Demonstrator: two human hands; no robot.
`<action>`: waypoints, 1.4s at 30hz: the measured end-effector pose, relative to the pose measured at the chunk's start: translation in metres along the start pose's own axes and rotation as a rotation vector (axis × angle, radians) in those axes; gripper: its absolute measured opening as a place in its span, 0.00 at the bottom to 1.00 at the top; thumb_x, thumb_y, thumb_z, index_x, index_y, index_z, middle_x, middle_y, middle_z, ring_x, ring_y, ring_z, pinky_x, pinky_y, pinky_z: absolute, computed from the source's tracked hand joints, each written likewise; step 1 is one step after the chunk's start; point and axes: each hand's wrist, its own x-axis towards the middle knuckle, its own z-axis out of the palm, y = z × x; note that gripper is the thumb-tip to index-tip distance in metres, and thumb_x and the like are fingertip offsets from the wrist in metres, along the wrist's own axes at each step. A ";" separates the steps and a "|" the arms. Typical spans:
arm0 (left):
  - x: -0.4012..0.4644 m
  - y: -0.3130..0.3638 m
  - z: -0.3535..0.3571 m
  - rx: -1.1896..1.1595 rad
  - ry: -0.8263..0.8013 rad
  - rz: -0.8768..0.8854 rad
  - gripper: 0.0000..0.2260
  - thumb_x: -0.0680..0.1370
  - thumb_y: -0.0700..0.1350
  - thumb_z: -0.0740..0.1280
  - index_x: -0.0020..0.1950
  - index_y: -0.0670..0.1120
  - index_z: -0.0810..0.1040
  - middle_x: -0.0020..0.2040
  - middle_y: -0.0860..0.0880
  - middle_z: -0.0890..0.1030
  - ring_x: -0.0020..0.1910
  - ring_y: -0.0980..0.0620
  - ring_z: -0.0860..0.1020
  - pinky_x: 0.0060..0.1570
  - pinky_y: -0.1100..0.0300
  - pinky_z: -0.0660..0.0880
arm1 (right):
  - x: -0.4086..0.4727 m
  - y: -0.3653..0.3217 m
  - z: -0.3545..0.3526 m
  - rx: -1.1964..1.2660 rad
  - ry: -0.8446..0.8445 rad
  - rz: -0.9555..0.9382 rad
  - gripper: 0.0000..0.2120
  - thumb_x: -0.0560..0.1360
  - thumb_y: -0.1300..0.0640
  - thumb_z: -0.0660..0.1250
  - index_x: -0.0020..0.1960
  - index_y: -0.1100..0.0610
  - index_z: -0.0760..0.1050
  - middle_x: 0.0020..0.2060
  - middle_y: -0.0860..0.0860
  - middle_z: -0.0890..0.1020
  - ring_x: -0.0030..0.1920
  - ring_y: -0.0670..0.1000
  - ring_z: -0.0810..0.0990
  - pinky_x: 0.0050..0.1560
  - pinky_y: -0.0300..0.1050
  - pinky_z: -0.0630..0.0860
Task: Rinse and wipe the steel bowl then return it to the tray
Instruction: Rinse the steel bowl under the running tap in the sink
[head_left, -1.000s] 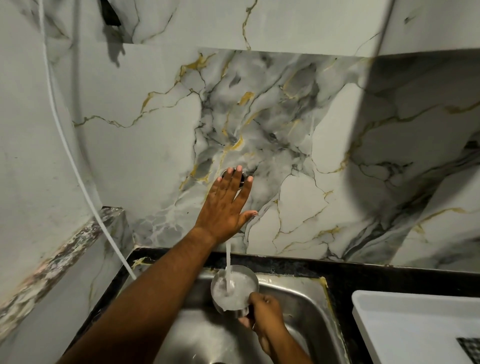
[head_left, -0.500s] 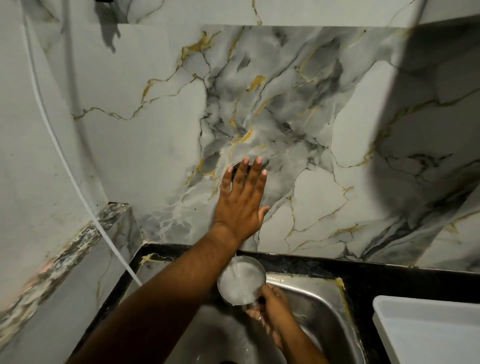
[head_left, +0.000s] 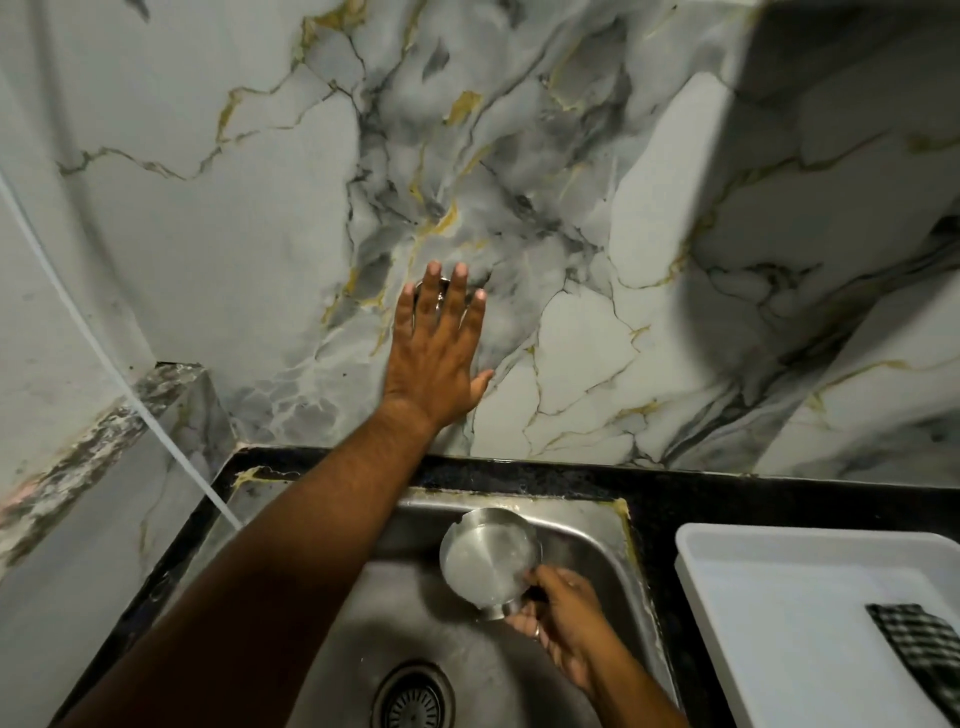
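- The right hand (head_left: 558, 616) is low in the frame, just right of the middle. Its fingers are wrapped around the bottom of the steel bowl (head_left: 488, 553), holding it tight.
- The bowl is tipped on its side, with its open top facing up and to the left. It sits over the sink, near the back wall of the sink, not in the tray.
- The left hand (head_left: 436, 353) is in the middle of the frame, reaching up to the wall. It is spread wide and flat, fingers straight, and holds nothing.
- A small round metal thing (head_left: 441, 291) peeks out under those fingertips. I cannot tell what it is.
- The sink (head_left: 587, 525) fills the bottom middle. Its round drain (head_left: 413, 699) is at the bottom edge.
- A black counter (head_left: 675, 493) runs around the sink.
- A white tray (head_left: 779, 545) sits at the lower right, beside the sink. A dark checked cloth (head_left: 919, 639) lies in it, at the right edge.
- The marble wall (head_left: 571, 208) fills the top. A thin white pipe (head_left: 104, 364) slants down the left side.
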 end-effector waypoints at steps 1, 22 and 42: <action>0.000 0.000 0.001 0.007 -0.007 -0.001 0.45 0.74 0.68 0.56 0.80 0.44 0.43 0.81 0.37 0.43 0.78 0.35 0.41 0.74 0.39 0.37 | 0.001 -0.007 0.000 -0.002 0.004 -0.016 0.05 0.76 0.68 0.64 0.47 0.69 0.76 0.35 0.65 0.85 0.39 0.63 0.84 0.38 0.59 0.85; -0.004 -0.004 0.003 -0.077 0.077 0.029 0.43 0.74 0.68 0.59 0.79 0.42 0.55 0.79 0.36 0.55 0.77 0.33 0.49 0.75 0.37 0.52 | -0.003 -0.037 -0.009 0.009 -0.040 -0.086 0.07 0.77 0.68 0.61 0.49 0.71 0.77 0.31 0.62 0.82 0.30 0.55 0.82 0.38 0.55 0.84; -0.002 -0.008 0.013 -0.138 0.183 0.054 0.41 0.74 0.67 0.60 0.77 0.41 0.61 0.78 0.36 0.59 0.77 0.33 0.51 0.75 0.38 0.52 | 0.001 -0.034 0.013 -0.035 -0.024 -0.085 0.06 0.77 0.68 0.63 0.48 0.70 0.77 0.28 0.59 0.80 0.26 0.51 0.79 0.43 0.59 0.84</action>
